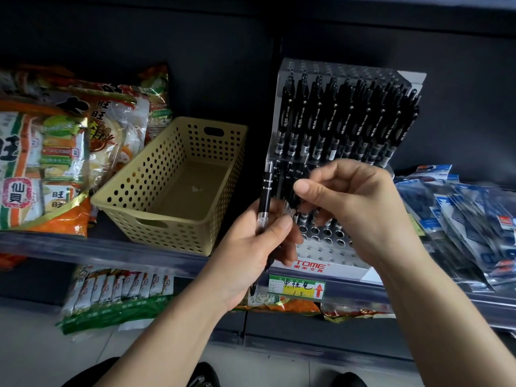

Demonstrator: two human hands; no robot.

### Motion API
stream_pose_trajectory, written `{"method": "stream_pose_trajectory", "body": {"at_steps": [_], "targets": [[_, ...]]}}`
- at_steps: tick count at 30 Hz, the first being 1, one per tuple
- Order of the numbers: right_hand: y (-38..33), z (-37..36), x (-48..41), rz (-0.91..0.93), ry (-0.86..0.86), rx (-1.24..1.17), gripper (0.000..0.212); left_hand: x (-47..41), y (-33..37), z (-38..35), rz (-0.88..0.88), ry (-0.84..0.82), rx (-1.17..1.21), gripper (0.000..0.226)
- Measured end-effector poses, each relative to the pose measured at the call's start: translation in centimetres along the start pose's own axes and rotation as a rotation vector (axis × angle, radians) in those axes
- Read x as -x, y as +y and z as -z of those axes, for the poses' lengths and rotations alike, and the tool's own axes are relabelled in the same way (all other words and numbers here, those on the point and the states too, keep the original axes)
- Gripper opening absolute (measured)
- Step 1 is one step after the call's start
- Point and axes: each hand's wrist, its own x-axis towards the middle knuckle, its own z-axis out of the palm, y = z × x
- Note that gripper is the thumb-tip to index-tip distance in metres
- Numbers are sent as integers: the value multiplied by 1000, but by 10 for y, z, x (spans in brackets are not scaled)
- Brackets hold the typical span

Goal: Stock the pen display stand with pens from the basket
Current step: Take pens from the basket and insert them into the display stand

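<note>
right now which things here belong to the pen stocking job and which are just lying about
Job: pen display stand, black pens in it, yellow basket, black pen gripped by the left hand, right hand at the stand.
Lying about: rice cracker bags, blue packets, price label, sachet packs below.

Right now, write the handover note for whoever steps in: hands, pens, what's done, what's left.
Left hand: grips one black pen upright, at the stand's left edge.
Right hand: fingers curled at the stand's middle row; blur hides whether they hold a pen.
Basket: no pens visible inside.
Display stand: back row of pens full; front holes empty.
Left to do: seat the held pen, probably in a front hole.
</note>
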Motion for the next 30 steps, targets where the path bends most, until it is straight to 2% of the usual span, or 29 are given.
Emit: {"method": "stream_pose_trajectory", "body": {"at_steps": [2,6,9,13,17,30], "targets": [[-3,4,0,39,78,6,17,-2,-2,0,-5,98,-109,8],[-6,18,-3,189,272,202,15,-7,-5,9,-48,250,-355,18],[2,20,-4,255,337,391,17,-6,-1,10,-16,242,-312,13],[13,13,-4,316,387,546,17,-4,5,7,0,217,-212,48],[22,9,-3,347,392,618,17,-5,6,7,45,236,-109,44],[31,13,0,195,269,778,23,-8,4,9,-28,281,-71,24]]}}
